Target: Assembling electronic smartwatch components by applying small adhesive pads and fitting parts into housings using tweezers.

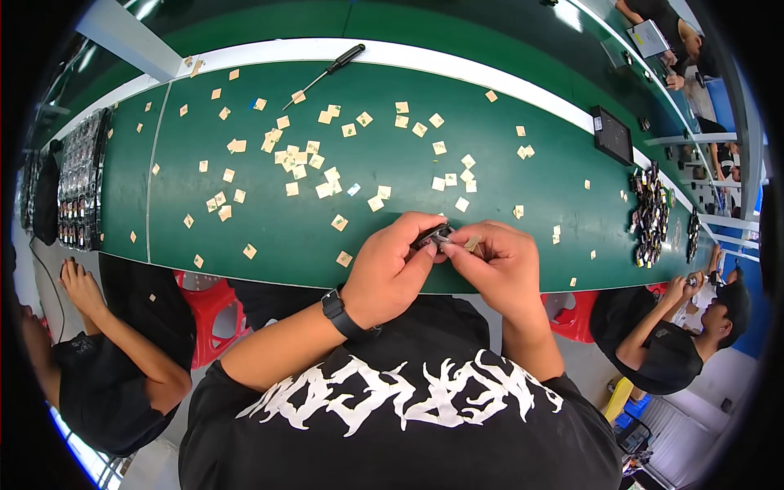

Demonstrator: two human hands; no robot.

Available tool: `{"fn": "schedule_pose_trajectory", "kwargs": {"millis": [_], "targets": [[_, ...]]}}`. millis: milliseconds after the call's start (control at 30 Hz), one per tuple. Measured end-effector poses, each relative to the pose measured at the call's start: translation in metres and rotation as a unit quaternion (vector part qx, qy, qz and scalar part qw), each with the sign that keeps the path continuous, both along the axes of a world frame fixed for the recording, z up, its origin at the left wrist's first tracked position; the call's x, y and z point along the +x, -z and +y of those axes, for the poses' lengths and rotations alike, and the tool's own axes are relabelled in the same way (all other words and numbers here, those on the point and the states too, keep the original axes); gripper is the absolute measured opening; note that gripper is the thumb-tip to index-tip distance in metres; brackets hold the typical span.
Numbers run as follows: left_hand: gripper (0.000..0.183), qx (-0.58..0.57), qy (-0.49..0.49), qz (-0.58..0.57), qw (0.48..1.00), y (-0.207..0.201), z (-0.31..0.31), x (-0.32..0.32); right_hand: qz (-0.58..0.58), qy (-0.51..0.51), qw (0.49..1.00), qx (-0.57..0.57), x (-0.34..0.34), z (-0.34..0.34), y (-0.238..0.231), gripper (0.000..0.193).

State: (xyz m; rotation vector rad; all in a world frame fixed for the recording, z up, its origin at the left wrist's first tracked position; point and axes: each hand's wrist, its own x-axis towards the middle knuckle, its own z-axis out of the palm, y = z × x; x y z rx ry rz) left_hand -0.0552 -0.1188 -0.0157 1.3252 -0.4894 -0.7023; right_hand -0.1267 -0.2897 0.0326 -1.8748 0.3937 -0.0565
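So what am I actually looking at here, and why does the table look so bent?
There is no machine here: a person wears a wide fisheye camera on the head, looking down at their own hands. That lens bends the straight edges. The left hand, with a black wristband, and the right hand meet over the near edge of the green table and together pinch a small dark part; it is too small to tell more. Many small tan paper squares lie scattered on the table, with a black-handled screwdriver at the far side. Other people sit at both ends.
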Motion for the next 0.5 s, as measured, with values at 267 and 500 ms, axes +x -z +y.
{"fn": "schedule_pose_trajectory", "kwargs": {"millis": [267, 500], "targets": [[0.038, 0.014, -0.002, -0.011, 1.0, -0.006, 0.004, 0.003, 0.016, 0.0, 0.999, 0.052, 0.005, 0.001, 0.005, 0.01], [0.038, 0.009, -0.008, -0.006, 1.0, -0.005, 0.004, 0.003, 0.016, 0.099, 0.968, 0.232, 0.011, 0.011, 0.012, 0.005]]}}
